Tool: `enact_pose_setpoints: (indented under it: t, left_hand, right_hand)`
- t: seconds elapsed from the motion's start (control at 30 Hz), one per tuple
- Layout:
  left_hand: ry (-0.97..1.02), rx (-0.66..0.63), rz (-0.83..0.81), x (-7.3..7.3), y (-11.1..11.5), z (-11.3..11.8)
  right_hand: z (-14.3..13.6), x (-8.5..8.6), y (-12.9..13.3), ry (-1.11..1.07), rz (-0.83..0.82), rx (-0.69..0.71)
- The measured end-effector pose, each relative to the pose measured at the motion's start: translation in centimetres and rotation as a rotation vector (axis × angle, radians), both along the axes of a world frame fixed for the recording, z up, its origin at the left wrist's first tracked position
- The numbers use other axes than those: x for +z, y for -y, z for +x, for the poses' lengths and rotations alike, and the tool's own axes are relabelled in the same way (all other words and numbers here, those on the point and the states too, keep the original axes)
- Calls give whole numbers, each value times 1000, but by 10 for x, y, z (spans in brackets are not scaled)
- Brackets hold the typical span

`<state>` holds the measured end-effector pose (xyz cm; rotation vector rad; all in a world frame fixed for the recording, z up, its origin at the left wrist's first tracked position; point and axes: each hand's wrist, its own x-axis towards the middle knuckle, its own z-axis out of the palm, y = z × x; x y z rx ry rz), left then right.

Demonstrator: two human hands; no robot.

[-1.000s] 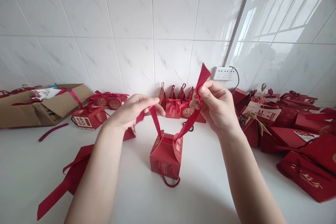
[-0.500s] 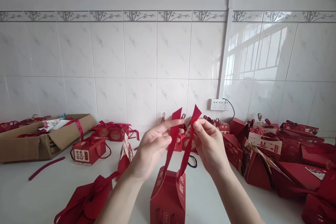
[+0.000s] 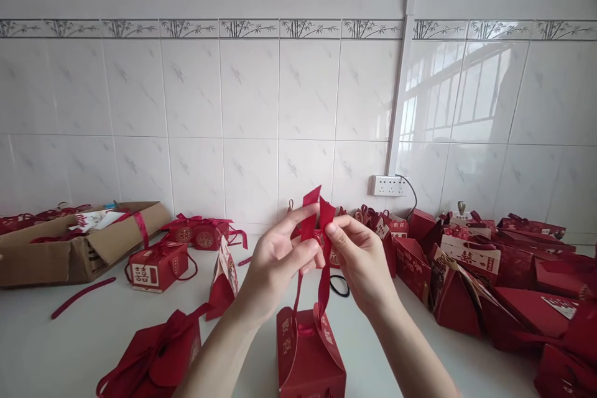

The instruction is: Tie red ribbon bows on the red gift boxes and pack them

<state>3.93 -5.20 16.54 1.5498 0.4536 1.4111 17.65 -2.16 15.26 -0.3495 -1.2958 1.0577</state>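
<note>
Red gift box point(image 3: 312, 357) upright on the counter point(image 3: 46, 354), directly before the person, its lower part cut off by the edge of my view. Card, smooth and matte; two curved end flaps rise to rounded tips with pale gold characters. A satin ribbon point(image 3: 324, 292) crosses between the flaps, and its two tails run upward, ends cut on a slant.

Hands: right hand point(image 3: 361, 255) pinches one tail between thumb and forefinger; left hand point(image 3: 275, 261) has the other between thumb and fingers, the rest of the fingers loosely curled. The hands nearly meet above the box.

Counter white, faintly glossy. Near the right wrist, a thin black ring point(image 3: 339, 286). Left of the person: a bow-tied box point(image 3: 161, 354), a triangular box point(image 3: 222, 289), a box with a cord handle point(image 3: 158, 268) and a dark red strip point(image 3: 83, 298); behind these, an open brown cardboard carton point(image 3: 41, 264). At right, a crowded heap of red boxes point(image 3: 517, 267), angular, some overlapping.

Room: white tiled wall point(image 3: 252, 93), glazed, grey-veined, with a bamboo-patterned border point(image 3: 249, 28). White socket strip point(image 3: 388, 185), dark cable point(image 3: 413, 194). Barred window reflected in the tiles at right.
</note>
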Motion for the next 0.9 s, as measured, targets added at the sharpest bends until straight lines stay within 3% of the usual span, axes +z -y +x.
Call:
enact_pose_setpoints:
  t: [0.13,0.3,0.43,0.57,0.73,0.83,0.9]
  left_hand:
    - [-69,82,40,-2,4,9]
    - [30,128,19,-2,2,11]
    - [-5,130,-2,1,2,4]
    - [-111,49,-12,1,3,3]
    - [119,59,-33,0,-6,7]
    - [160,59,-38,0,-12,4]
    - [120,121,-9,0,-14,0]
  right_hand:
    - [-6,3,9,40,21,73]
    - [-6,6,16,59,100,-107]
    - [2,8,18,52,141,-69]
    - [7,9,20,150,218,-248]
    - [13,10,22,135,336,-382]
    - [20,12,23,279,438,-374]
    - [24,14,22,414,472,-296]
